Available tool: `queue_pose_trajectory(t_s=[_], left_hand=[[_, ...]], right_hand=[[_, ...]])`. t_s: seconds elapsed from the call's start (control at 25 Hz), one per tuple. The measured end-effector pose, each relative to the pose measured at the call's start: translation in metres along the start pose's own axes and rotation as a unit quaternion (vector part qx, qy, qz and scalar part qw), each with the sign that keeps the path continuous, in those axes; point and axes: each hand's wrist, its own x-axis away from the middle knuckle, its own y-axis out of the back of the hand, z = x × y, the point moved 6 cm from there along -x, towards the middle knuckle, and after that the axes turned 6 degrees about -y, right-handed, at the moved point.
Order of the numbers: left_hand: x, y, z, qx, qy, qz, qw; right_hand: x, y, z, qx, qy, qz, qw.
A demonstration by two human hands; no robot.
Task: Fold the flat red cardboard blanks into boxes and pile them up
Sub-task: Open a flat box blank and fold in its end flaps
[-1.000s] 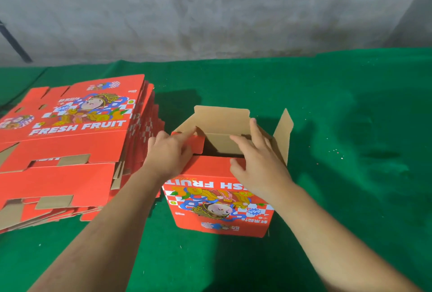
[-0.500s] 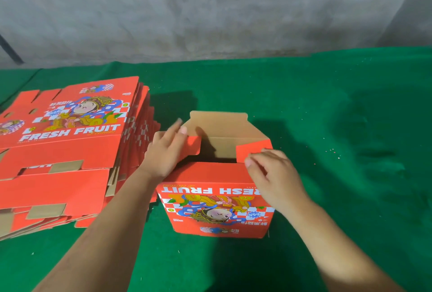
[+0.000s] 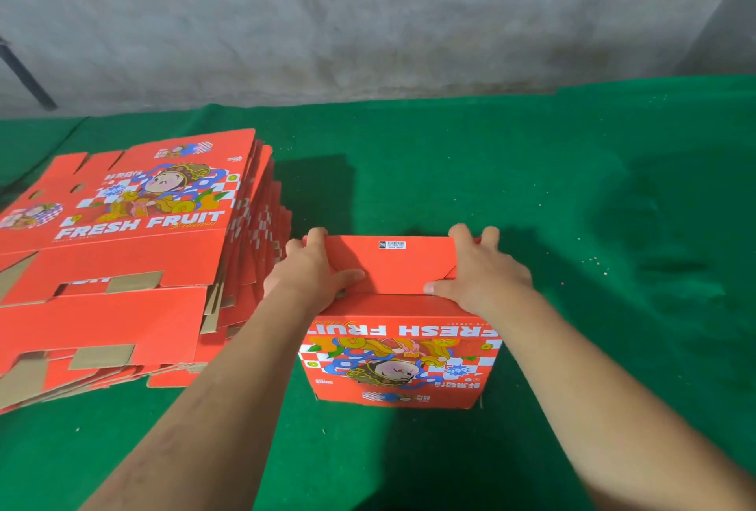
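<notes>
- Head view: box (image 3: 399,330) stands on the green table (image 3: 572,203), just right of the stack of flat blanks (image 3: 122,265); box is near the stack's edge, contact not clear.
- Printed front face points at the camera with the artwork upside down, so the end on top is likely the base. Judgement only.
- Top flap (image 3: 392,265) lies folded down flat, barcode label (image 3: 392,244) near its far edge.
- Left hand (image 3: 311,277): fingers hooked over the far left corner, thumb laid on the flap. Clamped on the box.
- Right hand (image 3: 482,273): same on the far right corner, thumb tip on the flap's near edge. Also clamped on the box.
- Step in hand, as I read it: seating the last flap so the end locks shut.
- Do it well: press with both thumbs evenly along the near edge; uneven push will skew the flap.
- A diagonal crease line shows by the right thumb; check that corner sits flush before release.
- Keep the fingers on the far wall as a counter-hold, so the box does not slide away on the cloth.
- Can't see inside, so can't tell if the inner side flaps are fully tucked. Feel for spring-back.
- If it springs, re-tuck rather than force; this cardboard likely creases easily.
- Next call: flip upright and set it aside on the free cloth at right. No finished pile in view.
- Many blanks are left in the stack, so the task looks far from finished.
</notes>
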Motion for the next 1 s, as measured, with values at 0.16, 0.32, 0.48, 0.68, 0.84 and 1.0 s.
queue_pose_trajectory(t_s=[0.16,0.32,0.48,0.68,0.84,1.0], left_hand=[[0.011,0.010,0.000,0.182,-0.051,-0.038,0.981],[0.038,0.019,-0.006,0.432,-0.067,-0.241,0.866],[0.026,-0.012,0.004,0.616,0.007,-0.173,0.768],[0.015,-0.053,0.037,0.565,-0.049,-0.084,0.820],[0.013,-0.067,0.032,0.534,-0.028,-0.101,0.839],[-0.001,-0.072,0.026,0.524,0.015,-0.060,0.849]], right_hand=[[0.001,0.009,-0.008,-0.153,0.027,-0.028,0.988],[-0.003,0.034,-0.024,-0.399,0.022,-0.154,0.904],[-0.009,0.030,-0.036,-0.530,0.020,-0.173,0.830],[-0.014,-0.010,-0.056,-0.495,0.066,-0.064,0.864],[-0.020,-0.046,-0.059,-0.461,0.027,0.028,0.886],[-0.027,-0.050,-0.069,-0.442,0.024,0.023,0.896]])
